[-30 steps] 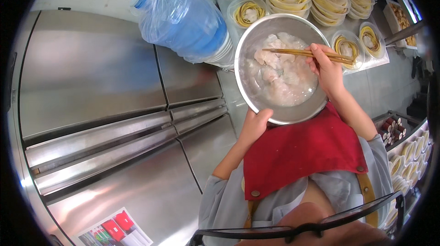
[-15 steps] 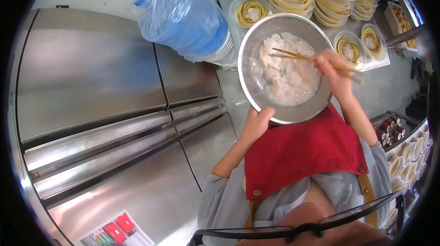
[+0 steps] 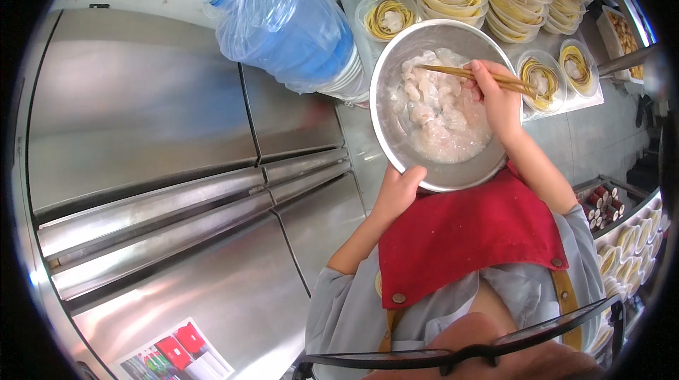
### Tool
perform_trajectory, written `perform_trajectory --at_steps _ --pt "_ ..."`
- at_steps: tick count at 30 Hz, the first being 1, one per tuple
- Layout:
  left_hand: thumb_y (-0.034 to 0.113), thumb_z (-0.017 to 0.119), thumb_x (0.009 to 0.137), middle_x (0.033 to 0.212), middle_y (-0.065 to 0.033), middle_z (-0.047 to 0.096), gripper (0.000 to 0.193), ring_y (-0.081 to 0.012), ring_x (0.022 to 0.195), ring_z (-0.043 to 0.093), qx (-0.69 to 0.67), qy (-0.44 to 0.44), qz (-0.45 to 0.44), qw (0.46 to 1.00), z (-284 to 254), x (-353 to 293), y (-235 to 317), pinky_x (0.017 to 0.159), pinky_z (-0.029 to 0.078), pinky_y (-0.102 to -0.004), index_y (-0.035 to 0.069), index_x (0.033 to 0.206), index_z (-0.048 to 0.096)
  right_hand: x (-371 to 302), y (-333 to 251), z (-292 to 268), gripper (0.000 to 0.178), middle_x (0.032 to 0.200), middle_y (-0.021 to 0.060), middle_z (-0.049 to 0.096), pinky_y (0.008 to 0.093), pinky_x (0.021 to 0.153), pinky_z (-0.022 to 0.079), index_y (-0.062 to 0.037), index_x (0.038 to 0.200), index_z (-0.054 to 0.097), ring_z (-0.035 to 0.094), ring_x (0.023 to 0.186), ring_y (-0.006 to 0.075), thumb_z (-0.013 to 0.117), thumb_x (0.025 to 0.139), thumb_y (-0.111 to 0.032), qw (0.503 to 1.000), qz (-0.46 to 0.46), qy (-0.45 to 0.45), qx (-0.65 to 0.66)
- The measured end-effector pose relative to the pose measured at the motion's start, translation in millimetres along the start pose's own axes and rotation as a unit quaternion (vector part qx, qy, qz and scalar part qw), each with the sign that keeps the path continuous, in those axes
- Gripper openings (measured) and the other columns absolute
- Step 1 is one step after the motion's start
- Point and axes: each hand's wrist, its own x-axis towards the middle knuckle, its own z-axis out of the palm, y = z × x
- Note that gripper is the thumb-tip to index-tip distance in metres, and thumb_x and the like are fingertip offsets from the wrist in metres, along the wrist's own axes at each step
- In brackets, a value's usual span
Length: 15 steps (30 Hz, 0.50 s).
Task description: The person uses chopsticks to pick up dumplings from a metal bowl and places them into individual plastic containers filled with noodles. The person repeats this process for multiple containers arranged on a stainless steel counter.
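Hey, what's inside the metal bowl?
Pale, glistening food pieces lie inside the metal bowl, with wooden chopsticks over them in the right hand. The bottom beneath the food can't be seen, and the hand covers part of the bowl's right side.

This is a kitchen, apparently a commercial one: big steel doors line the left, and a steel bowl holds pale, wet food under chopsticks, before a red apron. Noodle bowls stand in stacks toward the counter's far edge, with two singles by its right corner; more bowls crowd the lower right.
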Motion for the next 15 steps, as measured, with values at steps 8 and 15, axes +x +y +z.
perform_trajectory --at_steps 8,15 --pt "0.003 0.052 0.079 0.092 -0.0053 0.058 0.035 -0.0135 0.084 0.054 0.016 0.011 -0.002 1.000 -5.4 -2.0 -7.4 0.073 0.045 -0.0283 -0.006 0.112 0.052 11.7 15.5 -9.3 0.023 0.070 0.0045 0.060 0.0175 0.042 0.030 0.0007 0.095 0.060 0.043 0.051 0.0044 0.058 0.095 -0.022 0.932 0.160 -0.074 0.316" --pt "0.005 0.053 0.082 0.108 -0.0158 0.060 0.041 -0.0280 0.093 0.063 -0.129 0.045 -0.097 0.986 -11.2 1.2 6.1 0.071 0.057 -0.0423 -0.005 0.121 0.048 2.8 -35.8 -40.9 0.022 0.070 0.0038 0.059 0.0157 0.039 0.028 -0.0006 0.097 0.059 0.039 0.047 0.0024 0.057 0.096 -0.023 0.912 0.153 -0.061 0.375"
